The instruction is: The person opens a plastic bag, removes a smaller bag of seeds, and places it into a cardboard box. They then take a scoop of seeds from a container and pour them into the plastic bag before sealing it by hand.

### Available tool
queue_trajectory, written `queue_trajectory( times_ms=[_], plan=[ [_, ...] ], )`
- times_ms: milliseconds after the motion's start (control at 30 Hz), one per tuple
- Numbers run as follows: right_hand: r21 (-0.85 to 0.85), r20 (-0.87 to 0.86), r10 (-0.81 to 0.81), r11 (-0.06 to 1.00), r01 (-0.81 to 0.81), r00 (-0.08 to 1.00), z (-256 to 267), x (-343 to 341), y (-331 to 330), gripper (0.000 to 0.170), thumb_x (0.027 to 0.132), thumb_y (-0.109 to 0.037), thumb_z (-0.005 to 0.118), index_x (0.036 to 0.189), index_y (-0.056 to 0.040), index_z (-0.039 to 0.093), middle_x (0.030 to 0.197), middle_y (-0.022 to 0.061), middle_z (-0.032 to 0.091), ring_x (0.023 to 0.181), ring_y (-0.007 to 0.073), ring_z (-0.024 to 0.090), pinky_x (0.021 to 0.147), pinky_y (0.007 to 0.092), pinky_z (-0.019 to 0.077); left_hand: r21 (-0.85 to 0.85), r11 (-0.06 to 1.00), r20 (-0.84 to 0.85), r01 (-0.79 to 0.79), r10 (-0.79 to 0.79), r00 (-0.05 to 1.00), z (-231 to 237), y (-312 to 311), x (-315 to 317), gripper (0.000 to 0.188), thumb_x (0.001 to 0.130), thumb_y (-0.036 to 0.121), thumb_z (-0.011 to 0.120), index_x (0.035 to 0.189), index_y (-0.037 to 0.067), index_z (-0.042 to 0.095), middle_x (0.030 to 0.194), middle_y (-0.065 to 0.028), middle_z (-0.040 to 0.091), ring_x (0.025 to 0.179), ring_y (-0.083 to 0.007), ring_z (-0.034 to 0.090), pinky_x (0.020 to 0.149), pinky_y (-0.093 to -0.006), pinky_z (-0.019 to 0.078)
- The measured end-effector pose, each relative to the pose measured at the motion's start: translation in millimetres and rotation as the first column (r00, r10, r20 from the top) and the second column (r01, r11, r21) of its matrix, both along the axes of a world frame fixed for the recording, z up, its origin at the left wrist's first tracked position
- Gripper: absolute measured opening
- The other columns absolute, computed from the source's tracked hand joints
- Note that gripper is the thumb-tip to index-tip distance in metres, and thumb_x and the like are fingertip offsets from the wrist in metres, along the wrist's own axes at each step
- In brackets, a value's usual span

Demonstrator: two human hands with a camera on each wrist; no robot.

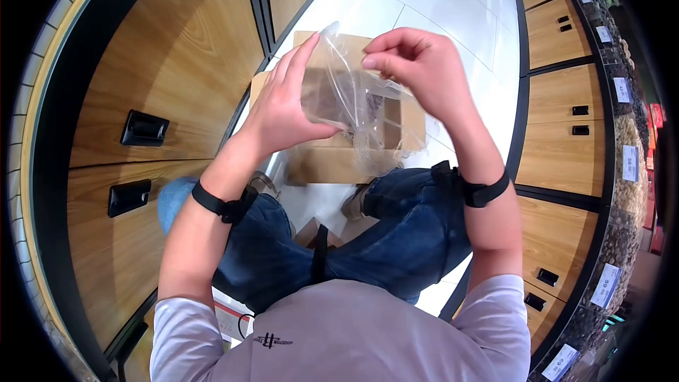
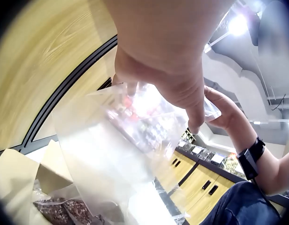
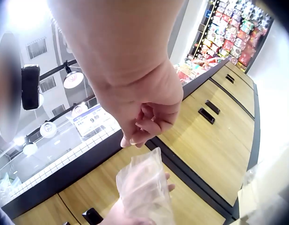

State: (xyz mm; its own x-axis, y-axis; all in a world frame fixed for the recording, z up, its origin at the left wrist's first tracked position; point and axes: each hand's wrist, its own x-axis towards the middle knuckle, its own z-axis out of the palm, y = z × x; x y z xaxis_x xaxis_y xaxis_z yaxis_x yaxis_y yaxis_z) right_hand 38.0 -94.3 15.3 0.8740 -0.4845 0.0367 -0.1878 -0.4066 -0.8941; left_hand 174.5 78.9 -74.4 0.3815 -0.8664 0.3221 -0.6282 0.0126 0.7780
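A clear plastic bag [image 1: 336, 78] is held up over an open cardboard box [image 1: 311, 166]. My left hand [image 1: 283, 110] holds the bag at its left side, thumb low and fingers high. In the left wrist view the bag [image 2: 102, 150] hangs below that hand. My right hand [image 1: 421, 67] is beside the bag's top, its fingers curled and thumb near the forefinger. From the right wrist view, nothing shows between the right fingertips [image 3: 140, 138], and the bag [image 3: 144, 187] is apart from them. Inside the box lies a bag of dark brown bits [image 2: 65, 211].
Wooden cabinets stand close on the left [image 1: 170, 64] and on the right [image 1: 562, 141]. Bins with price tags [image 1: 629, 163] top the right-hand row. Light floor tiles [image 1: 417, 0] stretch ahead. The box sits on the floor before the person's knees [image 1: 403, 205].
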Motion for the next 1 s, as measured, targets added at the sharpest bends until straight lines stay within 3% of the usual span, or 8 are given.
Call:
queue_trajectory(
  times_ms=[200,367,467,600,733,833,933,1000],
  plan=[
    [-0.145,-0.081,0.08,0.985,-0.091,0.994,-18,15,6,0.011,0.084,-0.008,0.074,0.093,0.0,0.074,0.078,0.0014,0.069,0.066,0.0063,0.059,0.063,0.0207,0.0496,0.0,0.999,0.108,-0.047,0.047,0.993,-7,0,2,0.119,0.057,0.025,0.09,0.153,0.007,0.022,0.145,-0.0222,0.04,0.132,-0.0402,0.041,0.11,-0.046,0.0367],
    [0.175,-0.037,0.13,0.977,-0.121,0.991,-29,28,-6,0.024,0.092,-0.007,0.065,0.115,-0.0015,0.068,0.087,0.0036,0.073,0.061,0.0034,0.054,0.057,0.0198,0.047,-0.04,0.996,0.1,-0.074,0.078,0.992,-14,-2,10,0.12,0.056,0.025,0.091,0.152,0.003,0.023,0.145,-0.0233,0.04,0.132,-0.0404,0.042,0.11,-0.0455,0.0372],
    [0.151,-0.042,0.132,0.981,-0.124,0.99,-25,34,-9,0.029,0.094,-0.003,0.059,0.123,-0.0031,0.064,0.095,0.005,0.074,0.06,0.0023,0.052,0.053,0.019,0.0455,-0.022,0.995,0.072,-0.094,0.095,0.993,-16,-4,15,0.119,0.056,0.024,0.091,0.151,0.002,0.024,0.145,-0.0242,0.04,0.133,-0.0402,0.042,0.11,-0.0454,0.0376],
    [0.175,-0.027,0.171,0.971,-0.164,0.985,-34,43,-9,0.025,0.094,-0.001,0.055,0.117,-0.0028,0.066,0.099,0.0058,0.074,0.058,0.0017,0.051,0.051,0.0177,0.0444,-0.005,0.994,0.048,-0.108,0.108,0.993,-22,-2,24,0.119,0.056,0.024,0.092,0.151,0.002,0.024,0.145,-0.0243,0.04,0.133,-0.0398,0.042,0.11,-0.0454,0.0376],
    [0.173,0.147,0.061,0.981,-0.087,0.987,-78,69,-38,0.024,0.086,0.0,0.051,0.103,0.0012,0.068,0.094,0.0063,0.074,0.072,0.0061,0.061,0.065,0.0222,0.048,-0.027,0.981,0.032,-0.193,0.193,0.981,-23,2,39,0.12,0.056,0.024,0.092,0.151,0.001,0.023,0.142,-0.0246,0.042,0.132,-0.0396,0.043,0.109,-0.0447,0.0387],
    [-0.149,-0.347,0.154,0.965,-0.217,0.925,-109,96,-54,0.02,0.089,-0.009,0.053,0.102,-0.0032,0.067,0.084,0.0065,0.07,0.074,0.011,0.063,0.067,0.0284,0.051,-0.075,0.95,-0.005,-0.303,0.303,0.953,-20,7,55,0.118,0.057,0.025,0.092,0.151,0.001,0.024,0.141,-0.0249,0.043,0.132,-0.0394,0.043,0.109,-0.0443,0.0395],
    [-0.47,-0.7,0.145,0.645,-0.603,0.7,-170,122,-56,0.022,0.085,-0.021,0.061,0.095,-0.0053,0.073,0.094,0.0185,0.071,0.089,0.03,0.07,0.078,0.0383,0.0551,-0.071,0.924,-0.022,-0.377,0.376,0.926,-17,11,63,0.117,0.058,0.025,0.092,0.15,0.001,0.025,0.141,-0.0251,0.043,0.132,-0.0394,0.044,0.109,-0.0445,0.0398],
    [-0.389,-0.803,0.156,0.594,-0.704,0.575,-222,136,-45,0.024,0.085,-0.022,0.061,0.101,-0.0095,0.074,0.101,0.0182,0.071,0.097,0.0303,0.07,0.082,0.0403,0.0553,-0.06,0.92,-0.016,-0.388,0.388,0.922,-17,12,65,0.116,0.058,0.025,0.091,0.15,0.001,0.025,0.141,-0.0252,0.042,0.132,-0.0394,0.044,0.109,-0.0448,0.0396]
  ],
)
